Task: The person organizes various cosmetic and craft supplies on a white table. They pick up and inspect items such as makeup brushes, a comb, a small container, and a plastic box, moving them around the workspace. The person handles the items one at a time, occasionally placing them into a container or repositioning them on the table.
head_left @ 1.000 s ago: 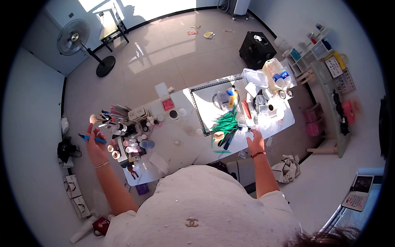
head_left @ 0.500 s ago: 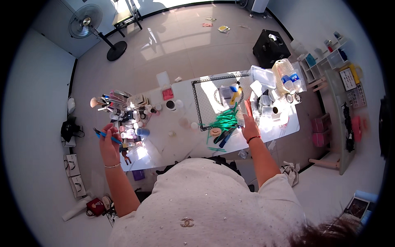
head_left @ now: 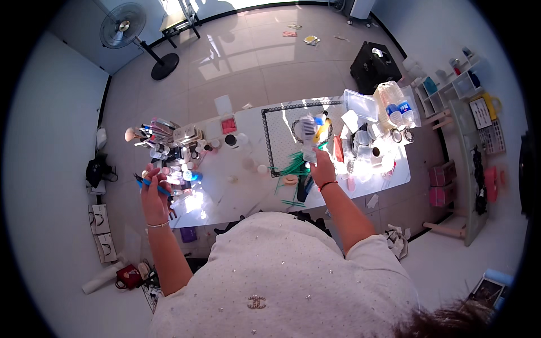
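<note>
My left hand (head_left: 153, 194) is closed around a slim blue-handled hand tool (head_left: 160, 187) at the table's left edge; its dark tip points left, and its exact kind is unclear. On the right side, my right hand (head_left: 323, 170) is closed on a small clear plastic piece (head_left: 309, 154), too blurred to name. This hand hovers beside a heap of thin green sticks (head_left: 294, 164), partly covering it. Below the heap lie a small beige round item (head_left: 289, 179) and a dark tool (head_left: 302, 191). A black-bordered white mat (head_left: 279, 127) spreads beyond them.
Brushes (head_left: 147, 135) and small jars crowd the table's left end. A red-filled box (head_left: 227, 125) stands at the far edge. Clear containers (head_left: 360, 105) and bottles (head_left: 401, 111) fill the right end. A black case (head_left: 376, 67) and a fan (head_left: 125, 27) stand on the floor.
My right hand has moved left with the clear plastic piece, over the green sticks. My left hand has shifted slightly right and down, still holding the blue-handled tool. The view has shifted slightly.
</note>
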Tool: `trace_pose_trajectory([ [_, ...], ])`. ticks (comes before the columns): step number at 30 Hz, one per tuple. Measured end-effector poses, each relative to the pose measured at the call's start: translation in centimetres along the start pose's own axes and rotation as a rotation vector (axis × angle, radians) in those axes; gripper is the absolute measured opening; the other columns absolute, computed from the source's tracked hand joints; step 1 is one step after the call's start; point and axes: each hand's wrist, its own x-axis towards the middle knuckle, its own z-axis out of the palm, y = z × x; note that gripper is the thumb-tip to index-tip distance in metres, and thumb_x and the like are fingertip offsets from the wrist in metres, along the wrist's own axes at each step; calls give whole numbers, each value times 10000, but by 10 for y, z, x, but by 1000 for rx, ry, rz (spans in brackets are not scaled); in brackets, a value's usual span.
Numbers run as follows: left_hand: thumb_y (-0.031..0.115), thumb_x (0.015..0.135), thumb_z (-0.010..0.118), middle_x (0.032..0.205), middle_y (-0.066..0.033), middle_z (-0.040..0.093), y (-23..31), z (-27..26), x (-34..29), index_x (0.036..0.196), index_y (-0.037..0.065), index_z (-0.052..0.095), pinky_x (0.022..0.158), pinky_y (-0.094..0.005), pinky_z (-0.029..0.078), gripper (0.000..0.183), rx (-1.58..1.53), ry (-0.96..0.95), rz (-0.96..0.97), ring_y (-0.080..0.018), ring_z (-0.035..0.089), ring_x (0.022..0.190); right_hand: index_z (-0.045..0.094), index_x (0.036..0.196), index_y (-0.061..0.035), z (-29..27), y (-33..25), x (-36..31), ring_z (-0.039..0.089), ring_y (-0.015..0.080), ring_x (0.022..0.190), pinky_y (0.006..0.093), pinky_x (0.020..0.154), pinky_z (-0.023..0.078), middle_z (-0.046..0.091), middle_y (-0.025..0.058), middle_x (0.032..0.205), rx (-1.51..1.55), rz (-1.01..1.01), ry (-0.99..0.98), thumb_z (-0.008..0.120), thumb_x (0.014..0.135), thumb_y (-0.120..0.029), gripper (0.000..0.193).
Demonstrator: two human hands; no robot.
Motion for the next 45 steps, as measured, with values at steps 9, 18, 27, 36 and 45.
trace_pose_trajectory([
  [9,133,996,487,953,-100,599,-2,5,6,1206,25,526,612,-259,487,240,-7,-20,-22,-129,556,688,453,1310,-44,-19,-32,-29,501,399,1145,426,1019,409,487,219,1263,215,-136,-84,678,750,-51,603],
  [18,148,994,495,953,-96,602,-5,6,3,1181,18,539,606,-257,477,232,20,-37,-38,-129,551,676,591,991,-50,-60,13,-97,597,342,927,435,794,486,615,147,957,88,24,-72,623,817,-68,178],
  [27,153,993,499,930,-82,596,0,19,8,1202,13,515,627,-257,473,252,86,-62,-103,-126,554,693,599,882,-95,-27,-17,-138,614,334,771,424,649,508,589,106,839,69,-188,-290,628,840,-172,93],
  [36,140,992,490,916,-85,593,3,26,11,1204,1,505,625,-256,473,254,94,-125,-92,-133,563,702,609,834,-125,13,-17,-123,643,239,765,371,640,525,581,50,824,-303,-460,-419,563,790,-111,65],
  [45,104,991,476,884,-81,586,-5,10,2,1167,4,540,602,-254,469,212,67,-37,-112,-139,550,665,599,793,-123,41,-35,-97,641,229,700,369,593,502,592,51,751,-397,-504,-325,570,784,-142,35],
])
